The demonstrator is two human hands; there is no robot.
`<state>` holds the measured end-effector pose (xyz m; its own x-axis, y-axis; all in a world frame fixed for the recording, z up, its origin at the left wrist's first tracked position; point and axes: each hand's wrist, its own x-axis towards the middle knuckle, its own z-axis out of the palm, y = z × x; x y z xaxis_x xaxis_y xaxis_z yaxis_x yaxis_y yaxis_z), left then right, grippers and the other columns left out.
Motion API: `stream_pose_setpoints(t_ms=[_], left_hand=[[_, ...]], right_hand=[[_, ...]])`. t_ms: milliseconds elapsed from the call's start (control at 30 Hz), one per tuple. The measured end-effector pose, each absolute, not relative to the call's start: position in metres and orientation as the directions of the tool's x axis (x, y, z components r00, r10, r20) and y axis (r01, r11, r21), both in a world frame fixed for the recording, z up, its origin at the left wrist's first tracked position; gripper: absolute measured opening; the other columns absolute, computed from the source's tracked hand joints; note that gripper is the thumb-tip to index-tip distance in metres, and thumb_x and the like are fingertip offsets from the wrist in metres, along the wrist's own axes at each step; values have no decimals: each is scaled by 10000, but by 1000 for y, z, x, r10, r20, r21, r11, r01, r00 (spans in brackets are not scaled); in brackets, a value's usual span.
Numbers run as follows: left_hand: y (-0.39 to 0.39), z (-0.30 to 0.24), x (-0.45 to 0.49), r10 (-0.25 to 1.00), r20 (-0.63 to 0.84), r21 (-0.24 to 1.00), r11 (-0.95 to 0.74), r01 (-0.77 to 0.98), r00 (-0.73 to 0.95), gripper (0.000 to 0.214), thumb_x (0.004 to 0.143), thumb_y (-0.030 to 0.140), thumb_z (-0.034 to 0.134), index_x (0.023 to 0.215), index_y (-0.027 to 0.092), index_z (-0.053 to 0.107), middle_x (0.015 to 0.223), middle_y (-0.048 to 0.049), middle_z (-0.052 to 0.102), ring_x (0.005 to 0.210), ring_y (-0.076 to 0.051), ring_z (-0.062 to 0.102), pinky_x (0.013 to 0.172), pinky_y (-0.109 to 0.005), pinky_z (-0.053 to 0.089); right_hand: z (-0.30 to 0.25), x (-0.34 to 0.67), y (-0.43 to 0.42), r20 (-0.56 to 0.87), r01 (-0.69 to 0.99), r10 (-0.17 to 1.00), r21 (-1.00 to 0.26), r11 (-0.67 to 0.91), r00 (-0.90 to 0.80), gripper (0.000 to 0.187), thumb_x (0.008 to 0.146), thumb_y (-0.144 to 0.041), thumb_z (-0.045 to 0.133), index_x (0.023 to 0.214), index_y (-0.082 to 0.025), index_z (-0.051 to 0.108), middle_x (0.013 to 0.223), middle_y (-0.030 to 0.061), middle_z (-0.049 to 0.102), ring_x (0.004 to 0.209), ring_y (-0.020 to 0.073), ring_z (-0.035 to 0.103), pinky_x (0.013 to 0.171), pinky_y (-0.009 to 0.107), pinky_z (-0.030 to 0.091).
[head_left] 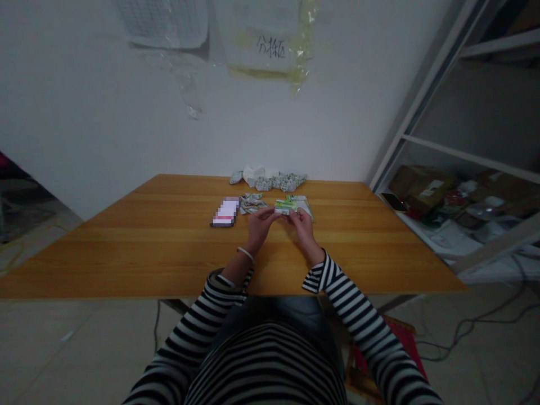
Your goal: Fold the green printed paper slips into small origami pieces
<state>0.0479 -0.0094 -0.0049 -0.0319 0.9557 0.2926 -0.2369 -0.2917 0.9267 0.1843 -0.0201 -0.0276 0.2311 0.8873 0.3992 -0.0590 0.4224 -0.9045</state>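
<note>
Between my two hands is a small green-and-white packet (286,207), raised a little over the table. My left hand (261,224) pinches its left end, and my right hand (303,224) grips the right end. Just behind the packet lies a larger flat green-and-white wrapper (304,203), partly covered by my right hand. Left of the packet, several crumpled printed wrappers or strips (252,203) lie in a small heap. Beside that heap rests a phone (225,212) with its screen lit and blurred out.
Along the wall at the back of the wooden table (177,247) lies a row of crumpled printed paper or packets (274,181). On the right, a metal shelf unit holds cardboard boxes (426,188), and a dark phone (394,202) lies on its edge. A red-seated stool (407,343) stands under the table's right side.
</note>
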Motion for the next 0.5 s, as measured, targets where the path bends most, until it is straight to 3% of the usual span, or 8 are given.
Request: stream_pose_setpoints(t_ms=[133,233,367,500], left_hand=[[-8,-6,47,953,299,930,-304,-206,-52,148,621,265,818,720,172,757,738,-23,744,767,-196,681,787,-322,543],[-8,-10,47,959,275,936,-282,-212,-62,144,638,279,812,692,160,753,680,-16,723,723,-181,667,747,-303,533],[-9,-13,48,976,219,937,-214,-278,-10,254,643,342,827,770,131,764,723,-38,736,719,-171,674,731,-300,542],[-10,-13,50,984,174,924,-148,-353,43,350,626,394,841,830,121,760,790,-58,751,771,-174,694,801,-326,566]], right_hand=[[-25,181,-23,387,-144,895,-895,423,223,404,810,-615,615,823,-216,554,807,49,705,691,185,678,716,361,589],[-26,181,-21,392,-145,884,-888,436,254,387,792,-588,653,772,-215,551,744,34,688,703,187,669,694,340,584],[-30,184,-16,404,-93,862,-888,449,307,436,754,-565,696,639,-233,437,552,-48,524,556,134,547,575,271,521],[-32,187,-15,426,-8,847,-892,451,318,488,730,-542,716,596,-240,357,509,-88,362,481,92,387,485,222,396]])
